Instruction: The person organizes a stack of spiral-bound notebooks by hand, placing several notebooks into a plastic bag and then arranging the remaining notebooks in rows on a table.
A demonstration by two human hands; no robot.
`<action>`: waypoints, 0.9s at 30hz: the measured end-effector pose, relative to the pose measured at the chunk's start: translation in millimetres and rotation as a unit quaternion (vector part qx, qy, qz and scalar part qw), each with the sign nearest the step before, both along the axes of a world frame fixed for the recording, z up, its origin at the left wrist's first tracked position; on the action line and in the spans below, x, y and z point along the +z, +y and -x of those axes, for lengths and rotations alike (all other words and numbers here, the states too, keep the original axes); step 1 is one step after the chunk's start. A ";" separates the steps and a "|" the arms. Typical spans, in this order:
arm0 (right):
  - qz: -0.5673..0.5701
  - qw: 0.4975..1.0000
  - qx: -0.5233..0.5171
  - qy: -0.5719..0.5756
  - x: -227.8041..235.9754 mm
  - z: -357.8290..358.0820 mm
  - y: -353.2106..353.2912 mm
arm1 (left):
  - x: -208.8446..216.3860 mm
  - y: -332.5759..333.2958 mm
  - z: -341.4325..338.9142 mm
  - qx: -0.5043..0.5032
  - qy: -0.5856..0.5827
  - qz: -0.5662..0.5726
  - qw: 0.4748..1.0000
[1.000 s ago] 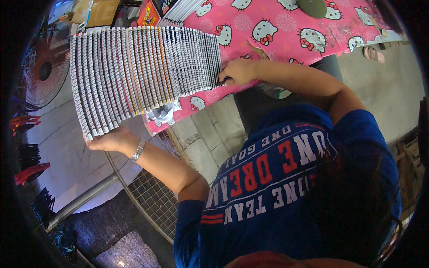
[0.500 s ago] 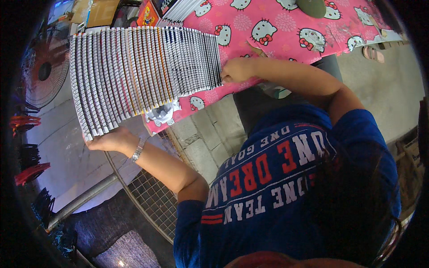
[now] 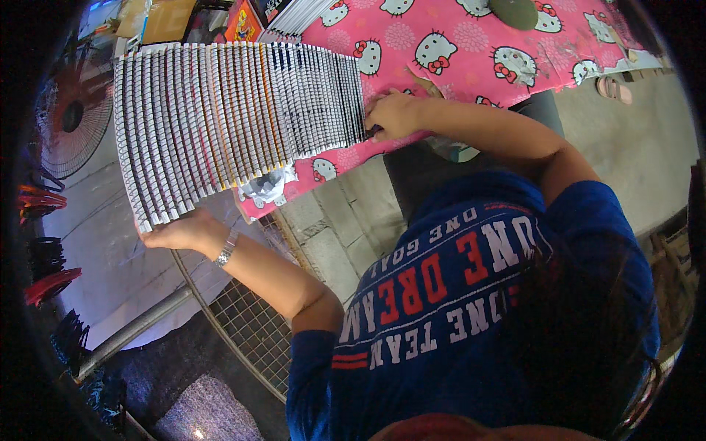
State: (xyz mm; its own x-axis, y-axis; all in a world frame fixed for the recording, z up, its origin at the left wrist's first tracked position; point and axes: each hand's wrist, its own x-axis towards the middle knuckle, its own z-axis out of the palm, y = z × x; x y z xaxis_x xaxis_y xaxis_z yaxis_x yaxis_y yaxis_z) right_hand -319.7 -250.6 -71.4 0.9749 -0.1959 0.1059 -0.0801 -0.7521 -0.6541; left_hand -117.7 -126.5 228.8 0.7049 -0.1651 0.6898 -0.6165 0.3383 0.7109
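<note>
A long row of spiral-bound notebooks (image 3: 235,114), with white coil spines facing up, is pressed together on edge and fans out toward the left. At its left end, my left hand (image 3: 180,231) cups the near corner of the outermost notebook, its fingertips hidden by the row. My right hand (image 3: 397,115) is at the narrow right end, its bent fingers against the last notebooks. A dark gap shows under those fingers. The right part of the row rests over a pink cartoon-cat tablecloth (image 3: 471,55), while the left part reaches past the table's edge.
Behind the row lie a stack of white-edged books (image 3: 301,18) and a cardboard box (image 3: 168,20). A fan (image 3: 73,117) stands at far left. Crumpled plastic (image 3: 266,187) sits by the table's near corner. Below are a metal rail (image 3: 136,331) and wire grid (image 3: 250,323).
My right hand has shifted slightly and its fingers have spread and lifted a little at the row's end. My left hand and the notebooks look unmoved.
</note>
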 end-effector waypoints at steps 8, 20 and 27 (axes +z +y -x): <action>-0.013 0.999 0.013 0.048 15.2 1.5 -2.7 | 0.4 -4.6 10.2 0.006 0.009 -0.007 1.000; -0.017 0.992 0.069 0.106 -8.7 -30.1 -7.6 | 0.9 -4.4 1.7 -0.009 -0.008 0.005 1.000; -0.012 0.999 0.039 0.034 1.9 -8.6 -10.4 | -1.4 -1.8 11.7 0.022 0.016 -0.001 1.000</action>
State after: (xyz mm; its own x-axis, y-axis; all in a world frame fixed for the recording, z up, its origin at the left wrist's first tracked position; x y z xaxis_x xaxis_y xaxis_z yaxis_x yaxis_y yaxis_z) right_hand -311.1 -260.9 -69.5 0.9922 -0.1198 0.0349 -0.0661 -0.7414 -0.6678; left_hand -129.4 -128.3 227.4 0.7327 -0.1339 0.6673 -0.6085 0.3102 0.7304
